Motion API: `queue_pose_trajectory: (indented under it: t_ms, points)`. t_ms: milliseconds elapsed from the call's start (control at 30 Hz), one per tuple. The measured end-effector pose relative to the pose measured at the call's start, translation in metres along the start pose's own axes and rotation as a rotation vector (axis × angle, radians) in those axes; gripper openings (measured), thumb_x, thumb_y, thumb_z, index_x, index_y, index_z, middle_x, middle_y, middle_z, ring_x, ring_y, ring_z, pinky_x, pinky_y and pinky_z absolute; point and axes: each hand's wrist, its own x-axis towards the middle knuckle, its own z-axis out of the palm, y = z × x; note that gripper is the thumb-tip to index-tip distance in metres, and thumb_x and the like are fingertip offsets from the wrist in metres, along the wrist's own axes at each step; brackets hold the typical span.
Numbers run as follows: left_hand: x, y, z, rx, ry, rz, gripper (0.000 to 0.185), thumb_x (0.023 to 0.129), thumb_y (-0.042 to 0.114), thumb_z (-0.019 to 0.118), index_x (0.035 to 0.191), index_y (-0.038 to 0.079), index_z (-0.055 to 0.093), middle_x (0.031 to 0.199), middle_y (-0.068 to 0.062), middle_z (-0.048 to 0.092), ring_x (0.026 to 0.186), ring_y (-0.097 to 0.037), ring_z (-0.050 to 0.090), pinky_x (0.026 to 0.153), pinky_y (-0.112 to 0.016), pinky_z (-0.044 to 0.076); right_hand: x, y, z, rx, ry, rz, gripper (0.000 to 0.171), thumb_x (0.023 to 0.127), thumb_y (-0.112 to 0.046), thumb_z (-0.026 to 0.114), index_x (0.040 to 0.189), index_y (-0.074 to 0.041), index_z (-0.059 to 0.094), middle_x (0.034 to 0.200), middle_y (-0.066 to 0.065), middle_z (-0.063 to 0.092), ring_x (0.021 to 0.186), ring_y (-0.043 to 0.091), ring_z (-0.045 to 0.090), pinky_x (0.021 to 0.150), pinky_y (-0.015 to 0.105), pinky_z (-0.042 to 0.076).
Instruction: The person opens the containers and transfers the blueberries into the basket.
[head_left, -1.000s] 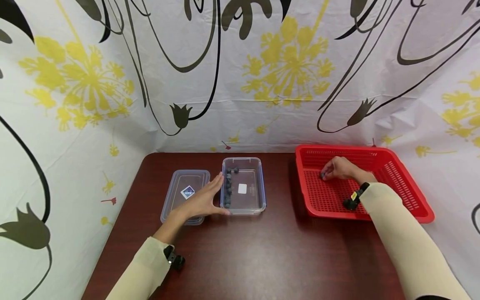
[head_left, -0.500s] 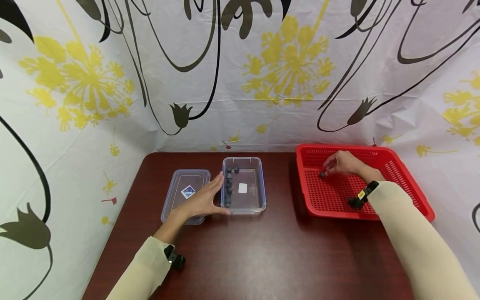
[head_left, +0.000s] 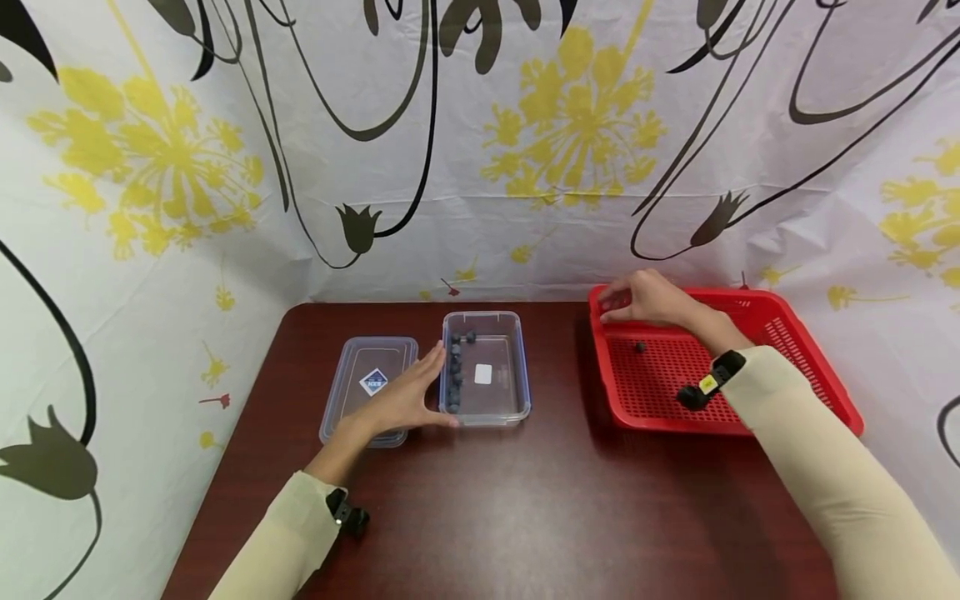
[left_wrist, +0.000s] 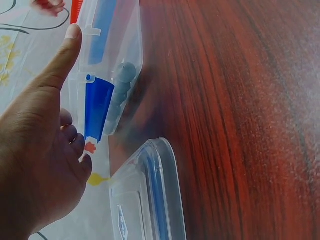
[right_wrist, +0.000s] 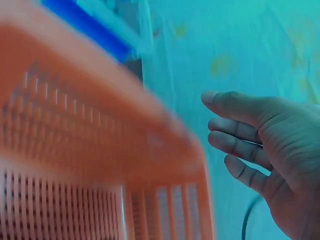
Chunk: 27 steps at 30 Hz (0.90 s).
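Observation:
In the head view a clear plastic container [head_left: 506,396] stands on the table, with a row of blueberries [head_left: 455,371] along its left side. My left hand [head_left: 405,398] rests against that side, fingers at the wall and thumb at the near corner. One blueberry [head_left: 640,347] lies in the red basket [head_left: 622,404], toward its left. Over the basket's far left corner is my right hand [head_left: 651,298], with fingers loosely bent. Nothing shows between its fingers [right_wrist: 240,145] in the right wrist view.
A clear lid [head_left: 352,379] with a diamond label lies left of the container, partly under my left forearm and hand. Brown table [head_left: 510,508] surface stretches between container and basket. A patterned cloth [head_left: 465,167] hangs close behind.
My right hand has let go of the blueberry, which stays in the basket, and has risen toward the far left rim. The left hand stays at the container.

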Motion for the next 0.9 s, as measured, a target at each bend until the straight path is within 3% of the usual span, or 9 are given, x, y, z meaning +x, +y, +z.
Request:
queue_pose_trajectory:
  t_ms: [133,267,400,533,733,900]
  points:
    - [0.0,-0.001,0.0,0.004,-0.002,-0.003,0.131,0.083,0.062,0.085,0.17,0.008,0.003,0.178,-0.005,-0.008,0.164,-0.032,0.007,0.128,-0.06,0.021,0.021,-0.03,0.011,0.048,-0.026,-0.054,0.029,0.084,-0.018,0.092,0.11,-0.008,0.083,0.092,0.002,0.081,0.079,0.012,0.076,0.069,0.03,0.06]
    - [0.0,0.0,0.0,0.005,0.004,0.008,0.131,0.083,0.061,0.085,0.17,0.007,0.004,0.179,-0.01,-0.005,0.163,-0.034,0.009,0.127,-0.061,0.022,0.039,-0.055,0.026,0.09,-0.056,-0.088,0.029,0.084,-0.018,0.092,0.109,-0.008,0.083,0.092,0.001,0.081,0.08,0.012,0.076,0.071,0.036,0.062]
    - [-0.001,0.0,0.0,0.005,0.005,0.012,0.131,0.083,0.061,0.085,0.17,0.007,0.005,0.179,-0.011,-0.004,0.163,-0.036,0.01,0.127,-0.062,0.023,0.054,-0.078,0.044,0.129,-0.096,-0.129,0.028,0.085,-0.016,0.09,0.109,-0.006,0.082,0.095,0.006,0.081,0.083,0.014,0.076,0.077,0.04,0.063]
    - [-0.002,-0.001,0.0,0.002,0.001,0.005,0.131,0.083,0.062,0.085,0.17,0.008,0.005,0.178,-0.007,-0.006,0.163,-0.034,0.009,0.128,-0.06,0.022,0.067,-0.098,0.066,0.163,-0.139,-0.167,0.026,0.086,-0.014,0.089,0.109,-0.004,0.082,0.096,0.007,0.08,0.084,0.014,0.074,0.078,0.036,0.062]
    - [-0.002,-0.002,-0.001,-0.005,0.004,0.001,0.13,0.082,0.064,0.084,0.17,0.007,0.007,0.179,-0.007,-0.005,0.163,-0.033,0.008,0.128,-0.06,0.022,0.082,-0.117,0.102,0.199,-0.214,-0.231,0.024,0.086,-0.012,0.088,0.107,-0.002,0.081,0.095,0.005,0.079,0.083,0.011,0.073,0.077,0.035,0.064]
    - [-0.001,0.0,-0.001,-0.006,-0.007,0.002,0.131,0.082,0.064,0.084,0.17,0.007,0.005,0.178,-0.006,-0.007,0.164,-0.032,0.007,0.128,-0.059,0.022,0.088,-0.128,0.127,0.234,-0.277,-0.219,0.024,0.088,-0.01,0.087,0.109,-0.001,0.081,0.096,0.006,0.079,0.084,0.008,0.073,0.078,0.029,0.063]
